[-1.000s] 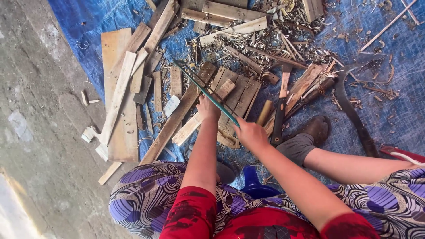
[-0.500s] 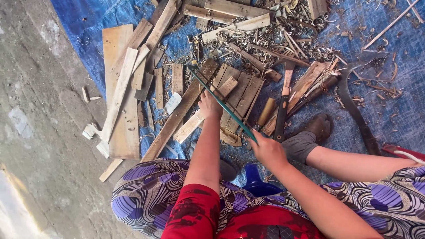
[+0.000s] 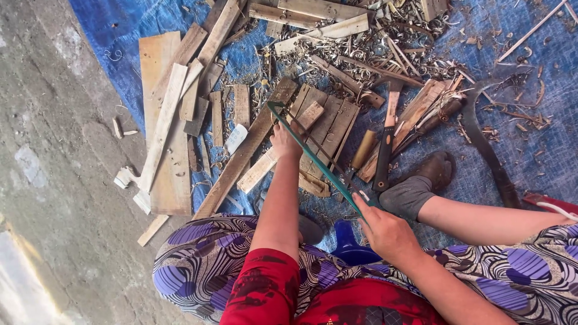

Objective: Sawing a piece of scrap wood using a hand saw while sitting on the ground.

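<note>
Head view: green-framed hacksaw [image 3: 316, 159] gripped at its handle by right hand [image 3: 388, 232], blade crossing a wooden strip [image 3: 283, 147] pinned under closed left hand [image 3: 284, 141] on blue tarp [image 3: 518, 150]. Strip apparently not yet severed; cut judged unfinished.

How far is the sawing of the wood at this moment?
Already done, it seems: cut strips and shavings lie on the blue tarp. In hand: right hand holds the green-framed saw, left hand presses a wood strip. Left: uncut boards lie nearby.
</note>
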